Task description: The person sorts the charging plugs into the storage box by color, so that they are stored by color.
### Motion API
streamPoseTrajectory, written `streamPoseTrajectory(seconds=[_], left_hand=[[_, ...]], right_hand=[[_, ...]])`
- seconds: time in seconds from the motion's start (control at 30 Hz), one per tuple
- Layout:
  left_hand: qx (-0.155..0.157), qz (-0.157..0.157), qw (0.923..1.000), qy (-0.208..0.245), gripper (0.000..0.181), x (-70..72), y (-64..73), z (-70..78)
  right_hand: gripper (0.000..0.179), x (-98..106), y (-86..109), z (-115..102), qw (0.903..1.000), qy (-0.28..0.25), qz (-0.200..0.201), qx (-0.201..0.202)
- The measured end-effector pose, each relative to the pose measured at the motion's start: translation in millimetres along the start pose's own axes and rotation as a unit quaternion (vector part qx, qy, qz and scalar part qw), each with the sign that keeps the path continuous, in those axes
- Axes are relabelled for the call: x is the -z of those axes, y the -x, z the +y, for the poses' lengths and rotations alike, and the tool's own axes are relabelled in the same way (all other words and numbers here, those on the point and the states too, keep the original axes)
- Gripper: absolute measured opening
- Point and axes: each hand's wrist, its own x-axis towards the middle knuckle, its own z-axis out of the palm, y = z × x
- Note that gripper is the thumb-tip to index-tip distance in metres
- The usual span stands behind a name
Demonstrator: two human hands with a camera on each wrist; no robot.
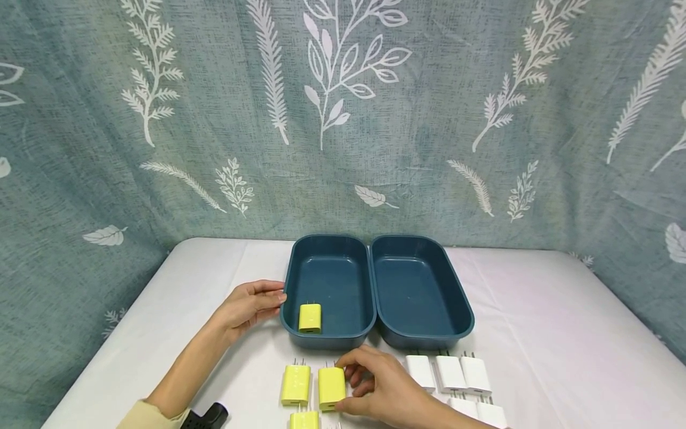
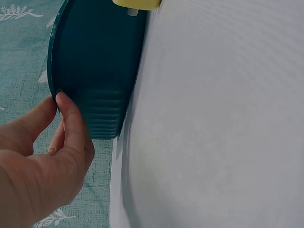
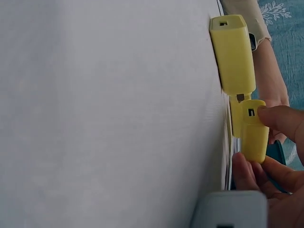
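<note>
My left hand [image 1: 252, 308] pinches the left rim of a dark blue tray [image 1: 328, 341] between thumb and fingers; the left wrist view shows this grip on the tray wall [image 2: 53, 52] close up. Inside that tray, near its front left corner, lies one yellow charger plug [image 1: 309, 319]. Just in front of the tray, my right hand [image 1: 377, 381] holds another yellow charger plug [image 1: 331, 389] by its two ends, thumb on the near end and fingers at the prong end. In the right wrist view this plug [image 3: 255, 135] sits between thumb and fingertips.
A second blue tray [image 1: 465, 319] stands against the first one's right side. More yellow plugs [image 1: 296, 385] lie left of and nearer than the held one. Several white charger plugs [image 1: 451, 374] lie at right, partly behind my right forearm. A patterned curtain [image 1: 343, 179] hangs behind.
</note>
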Motion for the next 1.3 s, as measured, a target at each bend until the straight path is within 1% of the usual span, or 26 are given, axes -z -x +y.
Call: streamPoseTrajectory(seconds=[0.17,0.53,0.73,0.87,0.97,1.07,1.3], left_hand=[[-0.001,-0.003,1.0,-0.003,0.045,0.2,-0.7,0.8],[0.0,-0.001,1.0,0.004,0.042,0.4,-1.4,0.5],[-0.001,0.0,1.0,0.003,0.042,0.4,-0.3,-0.1],[-0.001,-0.002,1.0,0.0,0.044,0.5,0.4,-0.2],[-0.002,-0.002,1.0,-0.002,0.045,0.4,0.1,-0.3],[-0.001,-0.001,1.0,0.001,0.044,0.3,-0.6,-0.5],[-0.001,-0.001,1.0,0.0,0.043,0.9,0.0,-0.7]], right_hand=[[0.042,0.6,5.2,-3.8,0.9996,-0.029,-0.004,-0.002],[0.043,4.8,12.1,-15.3,0.998,-0.047,0.012,0.041],[0.045,9.0,12.3,-19.8,0.9971,-0.033,0.03,0.061],[0.045,13.4,10.4,-22.6,0.9964,-0.03,0.043,0.066],[0.043,17.5,7.8,-25.4,0.9948,-0.022,0.058,0.08],[0.043,21.9,4.0,-28.6,0.9936,-0.013,0.073,0.085],[0.047,32.2,-12.2,-32.6,0.9933,-0.014,0.099,0.059]])
